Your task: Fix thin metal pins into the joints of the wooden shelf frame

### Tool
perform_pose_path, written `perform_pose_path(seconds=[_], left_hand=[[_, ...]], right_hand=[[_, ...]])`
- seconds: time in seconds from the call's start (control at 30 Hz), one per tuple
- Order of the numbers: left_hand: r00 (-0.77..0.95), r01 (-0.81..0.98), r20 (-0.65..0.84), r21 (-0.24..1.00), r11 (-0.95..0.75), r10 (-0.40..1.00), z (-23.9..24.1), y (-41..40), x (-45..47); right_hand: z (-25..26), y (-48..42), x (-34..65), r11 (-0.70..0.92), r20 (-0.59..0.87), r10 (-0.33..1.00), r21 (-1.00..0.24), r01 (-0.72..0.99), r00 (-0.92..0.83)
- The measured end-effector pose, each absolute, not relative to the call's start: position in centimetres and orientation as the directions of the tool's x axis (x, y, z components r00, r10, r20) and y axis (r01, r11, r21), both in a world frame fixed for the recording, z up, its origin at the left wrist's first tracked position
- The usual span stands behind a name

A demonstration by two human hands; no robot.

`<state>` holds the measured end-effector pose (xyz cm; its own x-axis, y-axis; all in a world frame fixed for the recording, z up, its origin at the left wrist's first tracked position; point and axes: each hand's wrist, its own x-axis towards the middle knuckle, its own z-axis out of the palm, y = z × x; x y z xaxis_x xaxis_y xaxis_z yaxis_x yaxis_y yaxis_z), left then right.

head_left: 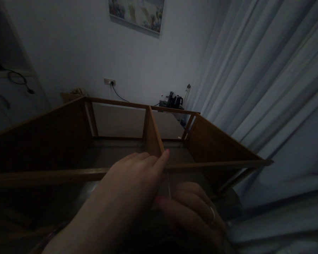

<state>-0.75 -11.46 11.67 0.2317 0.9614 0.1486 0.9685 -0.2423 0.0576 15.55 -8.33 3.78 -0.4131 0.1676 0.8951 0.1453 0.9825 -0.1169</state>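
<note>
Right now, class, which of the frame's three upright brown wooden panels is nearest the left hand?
The middle panel: its near end lies right by the left hand, while the left side panel and right side panel stand farther off.

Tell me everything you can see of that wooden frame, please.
The brown wooden frame is box-like and open-topped, with narrow rails, flat end panels and a divider making two bays, the left wider. It sits before a pale wall, beside curtains. The left hand lies over its front rail near the divider; the right hand is lower, its contact unclear.
</note>
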Motion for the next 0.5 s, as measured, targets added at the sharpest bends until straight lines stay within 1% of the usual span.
perform_pose_path(seconds=[0.1,0.2,0.33,0.4,0.5], left_hand=[[0.237,0.966,0.193,0.059,-0.253,0.952,11.3,-11.4,-0.8],[0.239,0.964,0.219,0.063,-0.258,0.946,11.1,-11.3,-0.9],[0.229,0.965,0.195,0.084,-0.248,0.954,11.2,-11.5,-0.8],[0.221,0.966,0.175,0.1,-0.24,0.96,11.4,-11.6,-0.7],[0.211,0.969,0.172,0.095,-0.229,0.962,11.4,-11.7,-0.7]], right_hand=[[3.6,-8.4,16.2,0.967,0.85,0.255,-0.235,0.101,-0.461],[3.9,-8.1,16.8,0.937,0.806,0.309,-0.349,0.016,-0.505],[4.5,-7.4,17.4,0.875,0.726,0.365,-0.482,-0.053,-0.583],[4.8,-7.1,17.6,0.836,0.675,0.379,-0.543,-0.078,-0.633],[5.5,-6.7,17.6,0.807,0.608,0.362,-0.584,-0.089,-0.707]])
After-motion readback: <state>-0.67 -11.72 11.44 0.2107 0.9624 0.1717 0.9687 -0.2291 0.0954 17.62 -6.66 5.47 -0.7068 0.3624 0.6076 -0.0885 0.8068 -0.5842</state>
